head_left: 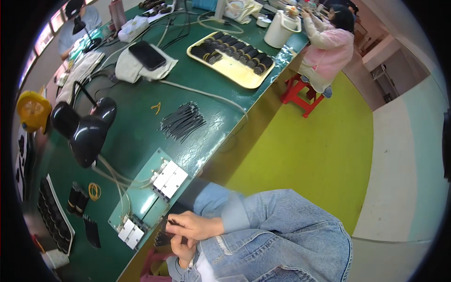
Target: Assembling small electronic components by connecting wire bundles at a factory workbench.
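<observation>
Both my hands are at the table's near edge, in front of two small fixtures. My right hand (193, 226) is closed in a pinch on a thin black piece (173, 222). Just below it, my left hand (184, 250) has its fingers curled; what they hold is hidden. Dark thin strands (162, 238) show beside the left hand, and I cannot tell whether it grips them. Nearest to my hands are a fixture with white metal blocks (170, 180) and a smaller one (130, 233), both on a pale green plate (151, 199) with hoses. Farther up lies a loose pile of thin black wires (183, 122).
A black lamp (89, 136) stands left of the fixtures. Black bundles (77, 198), yellow rubber bands (94, 191) and a tray of black rolls (54, 216) lie near it. Beyond are a phone (147, 55) on a cloth and a cream tray (235, 70). A co-worker in pink (327, 51) sits at the far right.
</observation>
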Tool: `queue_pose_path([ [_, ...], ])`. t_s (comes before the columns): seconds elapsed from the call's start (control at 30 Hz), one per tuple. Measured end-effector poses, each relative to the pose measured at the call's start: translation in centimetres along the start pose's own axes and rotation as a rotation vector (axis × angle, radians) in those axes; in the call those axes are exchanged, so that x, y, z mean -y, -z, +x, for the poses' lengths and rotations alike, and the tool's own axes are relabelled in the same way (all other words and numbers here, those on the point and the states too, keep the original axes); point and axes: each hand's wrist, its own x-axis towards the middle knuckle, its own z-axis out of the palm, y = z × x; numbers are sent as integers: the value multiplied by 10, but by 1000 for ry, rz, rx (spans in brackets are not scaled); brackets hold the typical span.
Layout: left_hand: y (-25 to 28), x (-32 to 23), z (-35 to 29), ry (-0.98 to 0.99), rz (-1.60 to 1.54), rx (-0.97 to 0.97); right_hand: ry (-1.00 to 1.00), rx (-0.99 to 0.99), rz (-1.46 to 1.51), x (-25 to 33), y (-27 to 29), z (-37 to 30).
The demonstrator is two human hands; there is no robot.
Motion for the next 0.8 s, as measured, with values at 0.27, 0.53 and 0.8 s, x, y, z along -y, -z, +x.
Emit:
queue_pose_path([
  [0.27,-21,10,20,-227,458,208,-141,-251,75,-1,10,5],
  [0.53,-9,2,14,-105,224,270,-221,-191,-4,-4,-1,9],
  [0.8,-5,0,17,-145,263,292,-274,-263,43,2,-8,12],
])
